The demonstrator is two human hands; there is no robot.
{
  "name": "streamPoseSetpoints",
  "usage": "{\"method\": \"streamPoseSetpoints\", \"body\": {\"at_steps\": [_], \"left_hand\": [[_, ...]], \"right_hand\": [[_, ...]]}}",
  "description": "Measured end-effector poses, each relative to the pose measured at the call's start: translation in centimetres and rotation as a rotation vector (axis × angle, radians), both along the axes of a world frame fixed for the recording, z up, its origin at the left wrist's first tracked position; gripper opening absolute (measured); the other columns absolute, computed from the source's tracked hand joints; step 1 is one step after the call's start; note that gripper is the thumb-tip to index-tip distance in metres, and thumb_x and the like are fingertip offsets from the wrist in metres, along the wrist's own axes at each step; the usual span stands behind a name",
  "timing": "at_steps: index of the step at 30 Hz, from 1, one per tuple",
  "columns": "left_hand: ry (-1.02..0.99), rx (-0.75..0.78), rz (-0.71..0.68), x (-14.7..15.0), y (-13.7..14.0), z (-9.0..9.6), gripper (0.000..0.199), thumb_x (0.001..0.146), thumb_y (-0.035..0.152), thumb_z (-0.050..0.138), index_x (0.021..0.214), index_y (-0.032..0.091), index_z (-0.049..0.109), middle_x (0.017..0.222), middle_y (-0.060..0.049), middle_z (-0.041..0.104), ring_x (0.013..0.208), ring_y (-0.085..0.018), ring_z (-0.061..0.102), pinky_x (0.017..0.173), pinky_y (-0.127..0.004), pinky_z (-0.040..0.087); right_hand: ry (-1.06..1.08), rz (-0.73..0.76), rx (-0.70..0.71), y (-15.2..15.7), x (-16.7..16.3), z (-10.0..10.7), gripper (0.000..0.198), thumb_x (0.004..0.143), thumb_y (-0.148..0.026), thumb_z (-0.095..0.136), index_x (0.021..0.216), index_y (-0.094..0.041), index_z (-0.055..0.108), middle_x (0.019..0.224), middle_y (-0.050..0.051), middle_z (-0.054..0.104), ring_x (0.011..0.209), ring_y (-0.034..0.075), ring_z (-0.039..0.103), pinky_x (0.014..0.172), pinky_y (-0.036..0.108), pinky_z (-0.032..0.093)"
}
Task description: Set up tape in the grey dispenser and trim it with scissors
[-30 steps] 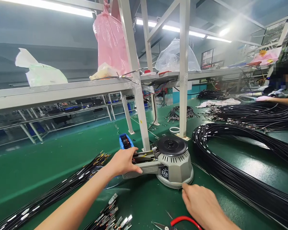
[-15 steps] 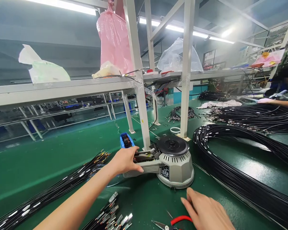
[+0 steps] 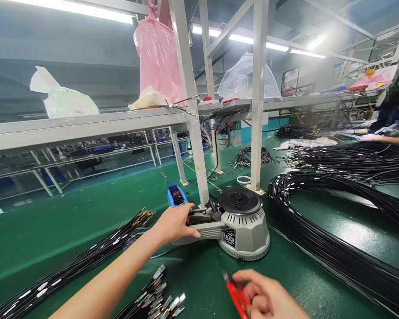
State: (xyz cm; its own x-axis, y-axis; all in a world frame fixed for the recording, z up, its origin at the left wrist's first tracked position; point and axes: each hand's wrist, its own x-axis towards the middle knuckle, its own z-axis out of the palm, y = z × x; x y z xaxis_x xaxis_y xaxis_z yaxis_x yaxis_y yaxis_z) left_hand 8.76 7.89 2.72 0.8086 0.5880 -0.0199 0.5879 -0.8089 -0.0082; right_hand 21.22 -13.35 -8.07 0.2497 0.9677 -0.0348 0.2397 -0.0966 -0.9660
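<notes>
Nearest, at the bottom edge, the right hand point(image 3: 266, 297) has its grip closed around the red-handled cutters point(image 3: 236, 297), whose long axis runs from about 5 o'clock up to 11 o'clock, the tip pointing toward the machine. Just at 9 o'clock of that hand lies a loose bundle of black wires with metal terminals point(image 3: 156, 299) on the green worktop point(image 3: 199, 274). Farther on, at 12 o'clock of the cutters and a little apart from them, stands the grey tape dispenser point(image 3: 244, 230) with its round black disc on top. The left hand point(image 3: 173, 223) rests on the dispenser's feed arm at its 9 o'clock side, fingers curled over the edge in a narrow grip; whether it pinches anything there cannot be told. So the left hand touches the machine, while the right is short of it. Beyond, long black cable coils point(image 3: 335, 212) sweep off at 2 o'clock, and a co-worker's arm point(image 3: 389, 140) shows far right.
</notes>
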Motion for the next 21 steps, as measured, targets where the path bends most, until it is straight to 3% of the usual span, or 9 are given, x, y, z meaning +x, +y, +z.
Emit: {"method": "streamPoseSetpoints", "body": {"at_steps": [3, 6, 10, 15, 21], "left_hand": [[-0.003, -0.007, -0.005, 0.0, 0.1, 0.0, 0.079, 0.068, 0.049, 0.067, 0.134, 0.016, 0.04, 0.122, -0.014, 0.064, 0.105, -0.031, 0.063, 0.087, -0.037, 0.048], [-0.007, -0.004, -0.005, 0.0, 0.1, 0.0, 0.078, 0.067, 0.049, 0.067, 0.133, 0.016, 0.041, 0.123, -0.014, 0.064, 0.105, -0.031, 0.063, 0.087, -0.037, 0.048], [-0.012, 0.021, -0.015, 0.0, 0.1, 0.0, 0.073, 0.067, 0.05, 0.067, 0.128, 0.015, 0.047, 0.123, -0.014, 0.063, 0.108, -0.034, 0.061, 0.084, -0.039, 0.048], [-0.024, 0.031, -0.02, 0.0, 0.3, -0.3, 0.074, 0.068, 0.052, 0.067, 0.128, 0.014, 0.048, 0.122, -0.014, 0.064, 0.104, -0.034, 0.062, 0.082, -0.039, 0.049], [-0.035, 0.044, -0.027, 0.0, 0.3, -0.4, 0.071, 0.067, 0.049, 0.069, 0.126, 0.014, 0.05, 0.119, -0.014, 0.066, 0.103, -0.034, 0.062, 0.081, -0.04, 0.049]], "right_hand": [[0.642, -0.118, 0.084, 1.1, 0.0, 3.1, 0.033, 0.073, -0.02, 0.053, 0.106, -0.017, 0.051, 0.074, -0.002, 0.058, 0.047, 0.006, 0.043, 0.042, 0.02, 0.033], [0.875, -0.143, 0.121, 2.4, -0.2, 5.3, 0.02, 0.075, -0.027, 0.062, 0.093, -0.018, 0.057, 0.07, -0.003, 0.054, 0.048, 0.005, 0.038, 0.04, 0.018, 0.028], [1.061, -0.086, 0.138, 4.3, -0.2, 5.9, 0.015, 0.079, -0.029, 0.059, 0.072, -0.016, 0.058, 0.065, -0.002, 0.054, 0.045, 0.003, 0.035, 0.04, 0.016, 0.028], [1.079, -0.17, 0.129, 5.5, -0.2, 5.9, 0.015, 0.078, -0.018, 0.057, 0.064, -0.015, 0.059, 0.059, -0.002, 0.053, 0.04, 0.002, 0.032, 0.036, 0.016, 0.024], [1.133, -0.19, 0.13, 5.4, -0.5, 6.5, 0.018, 0.08, -0.019, 0.056, 0.063, -0.014, 0.06, 0.059, -0.001, 0.053, 0.04, 0.003, 0.034, 0.035, 0.016, 0.026]]}}
